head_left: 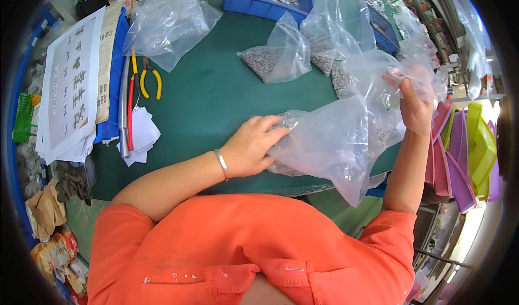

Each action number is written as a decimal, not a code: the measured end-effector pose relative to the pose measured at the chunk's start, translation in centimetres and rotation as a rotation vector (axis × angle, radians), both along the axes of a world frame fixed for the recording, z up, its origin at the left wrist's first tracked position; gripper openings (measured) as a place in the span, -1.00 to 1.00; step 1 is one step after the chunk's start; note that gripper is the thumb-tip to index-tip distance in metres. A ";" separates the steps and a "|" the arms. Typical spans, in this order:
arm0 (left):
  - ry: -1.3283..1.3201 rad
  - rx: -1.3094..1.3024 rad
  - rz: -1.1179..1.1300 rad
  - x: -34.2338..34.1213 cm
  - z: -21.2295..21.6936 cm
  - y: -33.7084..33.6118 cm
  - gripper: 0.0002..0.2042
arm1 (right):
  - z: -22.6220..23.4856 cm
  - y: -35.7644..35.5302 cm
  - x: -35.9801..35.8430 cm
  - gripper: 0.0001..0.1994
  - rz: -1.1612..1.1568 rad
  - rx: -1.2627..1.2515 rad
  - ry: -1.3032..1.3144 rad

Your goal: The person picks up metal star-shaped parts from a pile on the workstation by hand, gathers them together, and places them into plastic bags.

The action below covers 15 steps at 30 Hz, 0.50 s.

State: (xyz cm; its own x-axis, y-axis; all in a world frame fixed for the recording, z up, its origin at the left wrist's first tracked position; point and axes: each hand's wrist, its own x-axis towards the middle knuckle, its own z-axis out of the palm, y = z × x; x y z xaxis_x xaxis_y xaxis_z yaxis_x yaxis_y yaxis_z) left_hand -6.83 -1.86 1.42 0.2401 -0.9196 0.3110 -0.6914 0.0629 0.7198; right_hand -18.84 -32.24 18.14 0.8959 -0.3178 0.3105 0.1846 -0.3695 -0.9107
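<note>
A clear plastic bag (330, 137) lies in front of me with its wide end toward the right. My left hand (248, 145), a silver bangle on its wrist, has its fingers bent around the bag's left end, where small grey contents show faintly. Raised at the right, my right hand (416, 105) pinches thin clear plastic between thumb and fingers; whether it belongs to this bag or another cannot be told. Beyond my hands sit clear bags partly filled with small grey metal pieces, one of them a tilted bag (265, 62) on the green tabletop (205, 94).
A blue bin (265, 2) of small metal pieces stands at the back. Empty-looking clear bags (170, 27) lie at the back left. Nearby are yellow-handled pliers (151, 81), a red pen-like stick (131, 113) and white paper slips (141, 135). Pink, purple and green trays (459, 148) stand at the right.
</note>
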 end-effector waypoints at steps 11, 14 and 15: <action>0.030 0.003 -0.018 -0.2 0.2 0.1 -0.39 | -1.2 -1.4 1.4 -0.75 -0.037 0.021 -0.120; 0.014 0.024 -0.010 -0.1 0.4 0.2 -0.38 | -1.2 -1.5 1.7 -0.74 -0.067 0.030 -0.151; 0.008 0.026 -0.014 -0.1 0.5 0.2 -0.39 | -1.2 -2.1 1.5 -0.72 -0.059 0.004 -0.155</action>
